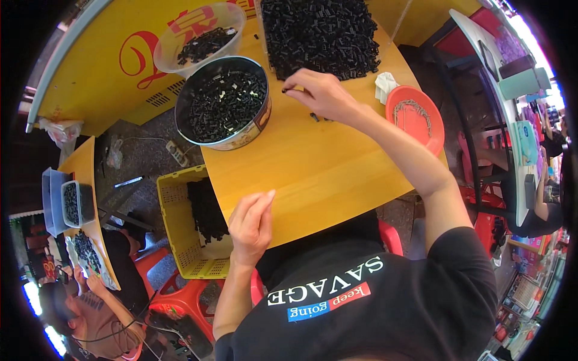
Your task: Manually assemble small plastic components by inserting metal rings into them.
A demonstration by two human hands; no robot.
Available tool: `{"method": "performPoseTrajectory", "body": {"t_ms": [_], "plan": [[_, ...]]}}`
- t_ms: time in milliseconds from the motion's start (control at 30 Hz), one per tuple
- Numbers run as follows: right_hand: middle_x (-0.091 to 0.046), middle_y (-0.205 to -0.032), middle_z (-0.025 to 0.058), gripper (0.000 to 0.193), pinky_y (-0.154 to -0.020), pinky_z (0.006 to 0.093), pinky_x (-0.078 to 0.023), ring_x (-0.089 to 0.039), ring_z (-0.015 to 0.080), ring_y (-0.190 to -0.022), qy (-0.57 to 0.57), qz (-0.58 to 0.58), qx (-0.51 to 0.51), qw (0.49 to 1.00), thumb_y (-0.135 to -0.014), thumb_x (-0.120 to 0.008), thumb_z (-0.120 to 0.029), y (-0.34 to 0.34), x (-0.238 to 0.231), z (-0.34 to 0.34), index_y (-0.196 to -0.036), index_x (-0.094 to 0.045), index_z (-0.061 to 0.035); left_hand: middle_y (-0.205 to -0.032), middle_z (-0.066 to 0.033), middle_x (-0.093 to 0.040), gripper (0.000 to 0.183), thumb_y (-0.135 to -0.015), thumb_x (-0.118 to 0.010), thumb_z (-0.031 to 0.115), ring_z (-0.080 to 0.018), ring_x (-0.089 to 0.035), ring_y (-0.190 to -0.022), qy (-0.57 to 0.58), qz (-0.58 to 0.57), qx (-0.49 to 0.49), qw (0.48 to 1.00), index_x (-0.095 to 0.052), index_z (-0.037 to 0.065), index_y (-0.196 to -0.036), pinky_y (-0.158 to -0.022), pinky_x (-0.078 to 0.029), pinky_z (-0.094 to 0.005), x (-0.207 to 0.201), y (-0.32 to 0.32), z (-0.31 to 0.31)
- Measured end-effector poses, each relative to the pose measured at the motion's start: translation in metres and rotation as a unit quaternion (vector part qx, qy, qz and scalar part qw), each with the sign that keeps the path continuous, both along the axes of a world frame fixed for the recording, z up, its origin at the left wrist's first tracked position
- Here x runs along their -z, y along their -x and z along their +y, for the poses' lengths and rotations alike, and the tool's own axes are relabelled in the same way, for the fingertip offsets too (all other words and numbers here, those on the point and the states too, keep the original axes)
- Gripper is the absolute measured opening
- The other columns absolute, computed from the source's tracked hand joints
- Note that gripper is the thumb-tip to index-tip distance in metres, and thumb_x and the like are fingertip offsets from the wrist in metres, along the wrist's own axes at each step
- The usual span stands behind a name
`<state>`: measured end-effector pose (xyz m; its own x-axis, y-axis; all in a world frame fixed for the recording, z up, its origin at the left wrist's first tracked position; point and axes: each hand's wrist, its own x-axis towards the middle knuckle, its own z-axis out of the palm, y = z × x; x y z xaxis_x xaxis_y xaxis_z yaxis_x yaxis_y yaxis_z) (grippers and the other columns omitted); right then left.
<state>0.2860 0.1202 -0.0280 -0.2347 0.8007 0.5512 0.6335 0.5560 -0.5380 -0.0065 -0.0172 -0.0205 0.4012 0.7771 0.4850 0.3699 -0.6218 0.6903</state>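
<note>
My right hand [322, 95] reaches over the far part of the table, thumb and forefinger pinched on a small black piece [284, 91]. Just beyond it lies a large heap of small black plastic pieces [322, 39]. To its left stands a round bucket [244, 139] holding many similar black pieces and a few pale bits. One or two loose black pieces [314, 117] rest on the wood below my right hand. My left hand [250, 228] hovers by the table's near left edge, its fingertips pressed together; whatever they may hold is hidden.
A clear plastic bowl [161, 55] of dark bits sits behind the bucket. At the right are a red dish [438, 129] with thin pale pieces and a crumpled tissue [385, 87]. A yellow crate [174, 240] stands left of the wooden table [301, 174]. Another person [90, 313] works at the far left.
</note>
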Motion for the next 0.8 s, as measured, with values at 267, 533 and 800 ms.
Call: {"method": "performPoseTrajectory", "body": {"t_ms": [267, 533, 800], "plan": [[-0.071, -0.098, 0.0097, 0.016, -0.066, 0.024, -0.052, -0.06, 0.0094, -0.072, 0.289, 0.47, -0.094, 0.829, -0.098, -0.064, -0.008, 0.02, -0.052, -0.118, -0.111, -0.065, 0.0021, -0.099, -0.0114, -0.067, 0.026, -0.089, -0.066, -0.009, -0.0193, -0.066, -0.084, 0.084, -0.221, 0.01, 0.972, -0.068, -0.001, -0.114, -0.075, -0.053, -0.0287, -0.043, -0.078, 0.034], [-0.07, -0.093, 0.0057, 0.02, -0.067, 0.0241, -0.052, -0.062, 0.0089, -0.072, 0.327, 0.595, -0.084, 0.73, -0.095, -0.07, -0.012, 0.019, -0.046, -0.166, -0.11, -0.068, 0.0014, -0.099, -0.0101, -0.064, 0.029, -0.087, -0.07, -0.007, -0.021, -0.065, -0.087, 0.013, -0.145, 0.078, 0.986, -0.071, 0.004, -0.114, -0.076, -0.052, -0.0298, -0.048, -0.105, 0.019], [-0.068, -0.09, 0.0046, 0.018, -0.064, 0.0233, -0.051, -0.062, 0.0094, -0.072, 0.369, 0.612, -0.014, 0.699, -0.095, -0.07, -0.013, 0.024, -0.009, -0.193, -0.107, -0.067, 0.0005, -0.101, -0.0094, -0.064, 0.025, -0.087, -0.069, -0.009, -0.0198, -0.065, -0.088, 0.079, -0.083, 0.075, 0.991, -0.071, 0.002, -0.11, -0.079, -0.052, -0.0296, -0.015, -0.103, -0.005]]}}
